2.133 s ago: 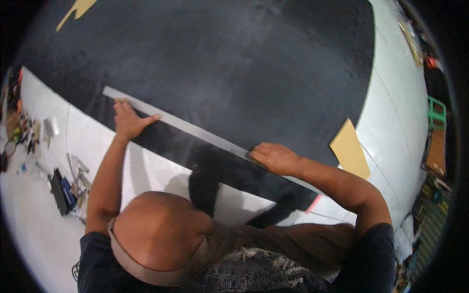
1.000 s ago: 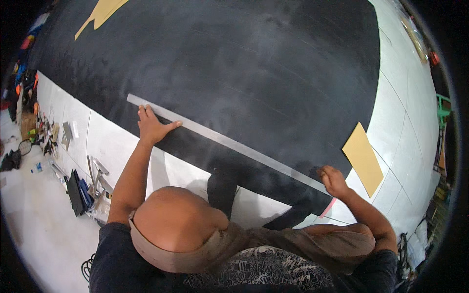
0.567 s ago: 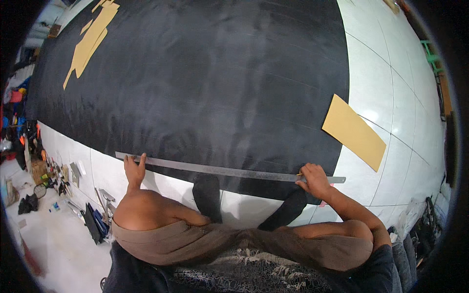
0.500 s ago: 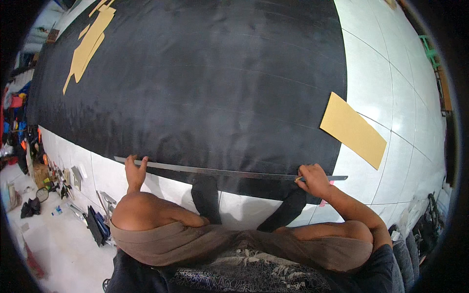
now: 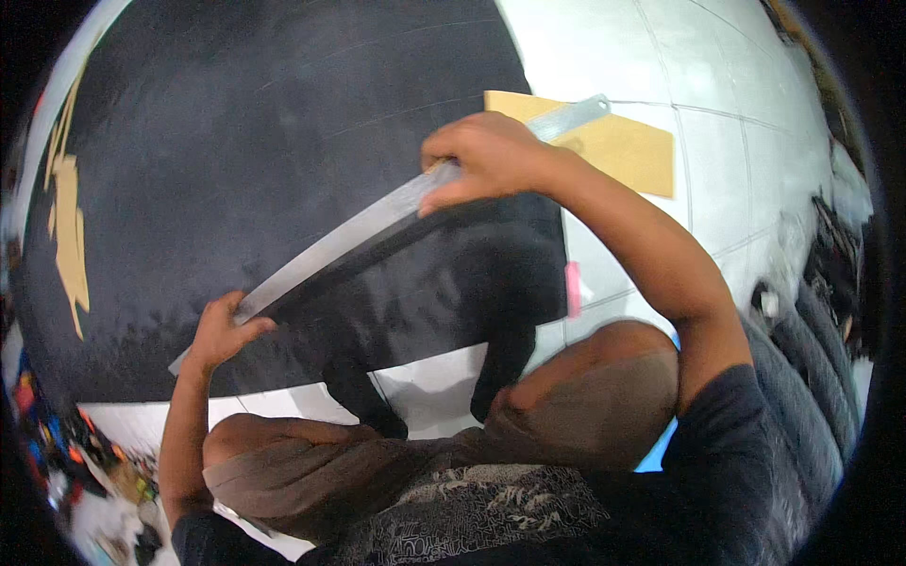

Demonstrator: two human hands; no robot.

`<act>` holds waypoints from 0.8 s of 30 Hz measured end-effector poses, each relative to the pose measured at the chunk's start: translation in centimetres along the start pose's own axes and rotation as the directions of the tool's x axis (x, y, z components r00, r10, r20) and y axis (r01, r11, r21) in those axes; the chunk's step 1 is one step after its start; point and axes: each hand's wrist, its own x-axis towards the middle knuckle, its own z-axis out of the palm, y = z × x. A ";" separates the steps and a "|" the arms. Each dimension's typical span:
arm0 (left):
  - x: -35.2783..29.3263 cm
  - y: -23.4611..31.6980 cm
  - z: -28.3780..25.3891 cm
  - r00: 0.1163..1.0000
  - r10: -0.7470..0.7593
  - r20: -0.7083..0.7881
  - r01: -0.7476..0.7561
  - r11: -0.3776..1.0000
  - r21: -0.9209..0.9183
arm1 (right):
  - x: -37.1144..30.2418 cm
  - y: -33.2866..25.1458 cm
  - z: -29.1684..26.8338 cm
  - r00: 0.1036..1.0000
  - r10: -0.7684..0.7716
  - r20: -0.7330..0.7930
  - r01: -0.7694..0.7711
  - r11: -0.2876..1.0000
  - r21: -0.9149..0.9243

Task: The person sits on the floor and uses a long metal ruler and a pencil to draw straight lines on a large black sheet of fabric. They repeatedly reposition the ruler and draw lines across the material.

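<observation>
A long metal ruler (image 5: 349, 232) slants over a large black sheet (image 5: 274, 123), its far right end, with a hole, reaching over a yellow card piece (image 5: 632, 156). Near its lower left end, my left hand (image 5: 219, 332) grips it with fingers on the far edge and thumb on the near one. My right hand (image 5: 495, 158) is closed round the ruler toward its upper right part. A small yellowish tip shows by the right fingers; what it belongs to is hidden. Motion blurs the ruler slightly, and I cannot tell whether it touches the sheet.
Several tan card strips (image 5: 69, 231) lie on the sheet's far left. A pink piece (image 5: 573, 289) sits at its right edge, beside white floor tiles (image 5: 746, 179). My bent knees and black-clad feet are close to the near edge. Mixed clutter (image 5: 90, 462) lies at lower left.
The ruler has swung from nearly level along the sheet's near edge to a steep slant, its right end raised away from me. Both hands moved with it, and the view has turned.
</observation>
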 end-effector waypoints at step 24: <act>-38.4 14.4 -30.4 0.814 -0.379 -0.440 0.433 0.901 0.025 | -35.6 -32.3 -2.7 0.165 0.948 0.272 -0.826 -0.018 0.563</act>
